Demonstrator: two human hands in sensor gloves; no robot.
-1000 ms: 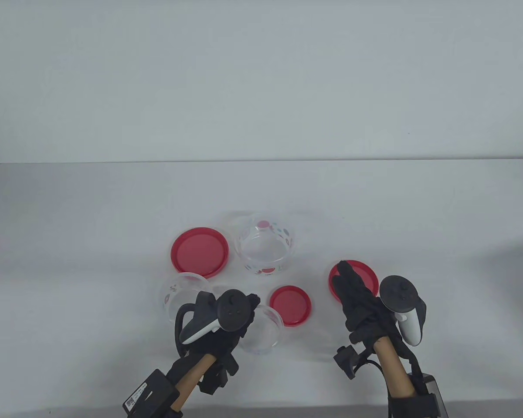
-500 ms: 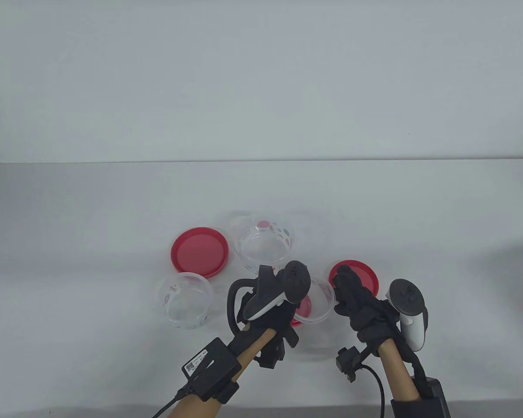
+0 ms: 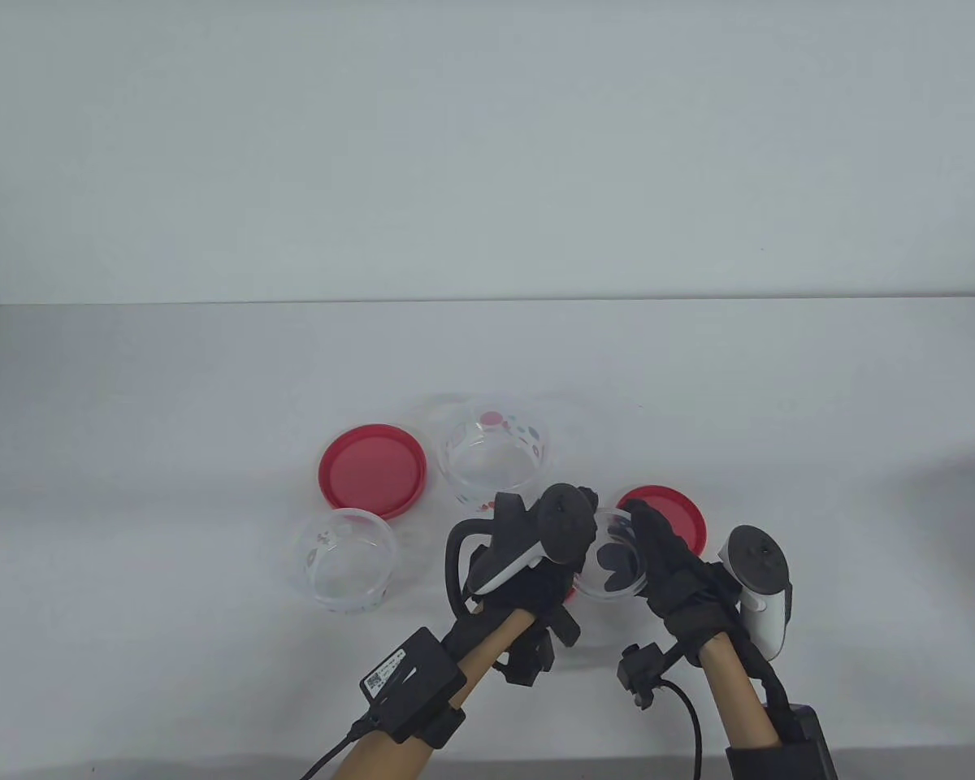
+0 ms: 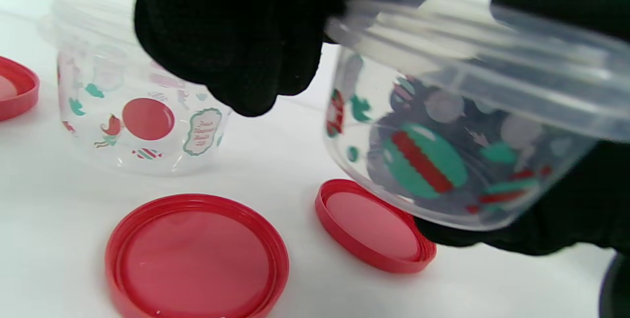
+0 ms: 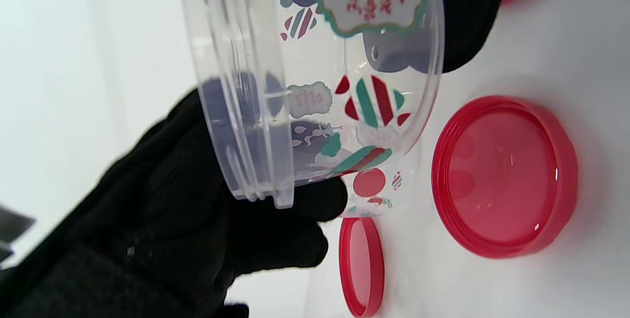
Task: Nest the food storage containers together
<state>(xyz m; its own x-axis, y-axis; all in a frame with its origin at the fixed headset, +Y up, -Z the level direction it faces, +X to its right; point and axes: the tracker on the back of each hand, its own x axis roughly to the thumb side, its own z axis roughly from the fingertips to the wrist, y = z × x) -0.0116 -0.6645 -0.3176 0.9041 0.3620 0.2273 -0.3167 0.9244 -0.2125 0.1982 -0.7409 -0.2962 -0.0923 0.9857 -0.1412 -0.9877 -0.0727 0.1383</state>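
Our left hand [image 3: 528, 569] and right hand [image 3: 674, 569] meet near the table's front, both forearms angling in from the bottom edge. We hold a tub [image 3: 613, 561] between them, left fingers [image 4: 236, 37] at its rim, right fingers [image 3: 650, 528] cupped along its far side.

Three clear printed containers: far [image 3: 493, 463], left [image 3: 345, 559], and one lifted [image 3: 609, 561]. Three red lids: left [image 3: 372, 469], right [image 3: 674, 512], middle [image 4: 371, 224]. Two gloved hands: left [image 3: 528, 569], right [image 3: 682, 577].
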